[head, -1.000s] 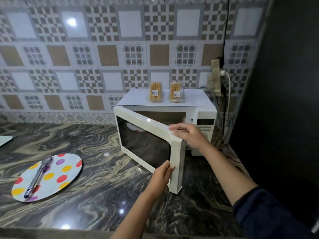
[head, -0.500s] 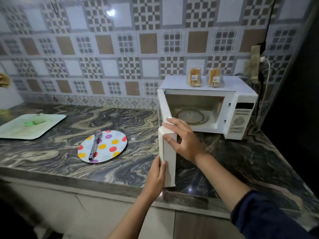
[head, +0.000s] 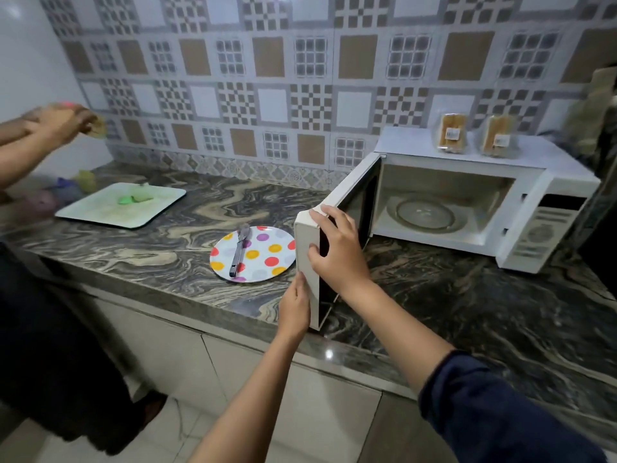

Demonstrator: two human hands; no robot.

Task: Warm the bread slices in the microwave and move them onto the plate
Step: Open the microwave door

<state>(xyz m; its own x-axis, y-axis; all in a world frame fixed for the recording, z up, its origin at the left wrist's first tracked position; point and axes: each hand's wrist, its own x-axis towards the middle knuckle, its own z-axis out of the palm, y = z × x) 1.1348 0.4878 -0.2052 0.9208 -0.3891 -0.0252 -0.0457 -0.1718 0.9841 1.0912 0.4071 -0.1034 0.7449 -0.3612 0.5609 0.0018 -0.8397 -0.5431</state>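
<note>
The white microwave (head: 541, 208) stands at the right on the counter, its door (head: 305, 255) swung wide toward me. Inside, the glass turntable (head: 425, 213) is bare. My right hand (head: 337, 252) grips the door's free edge near the top. My left hand (head: 295, 309) holds the same edge lower down. Two wrapped packs of bread slices (head: 452, 133) (head: 499, 137) stand on the microwave's roof. The polka-dot plate (head: 267, 262) lies left of the door, with metal tongs (head: 238, 250) resting on it.
A pale square tray (head: 100, 212) with green bits sits at the left of the marble counter (head: 467, 312). Another person's hands (head: 63, 121) are raised at the far left, blurred. Cabinet fronts run below the counter edge. A dark wall closes the right side.
The door has gone from half open to fully open, both hands still on its edge. My view has pulled back and swung left, bringing the tray and the other person into sight.
</note>
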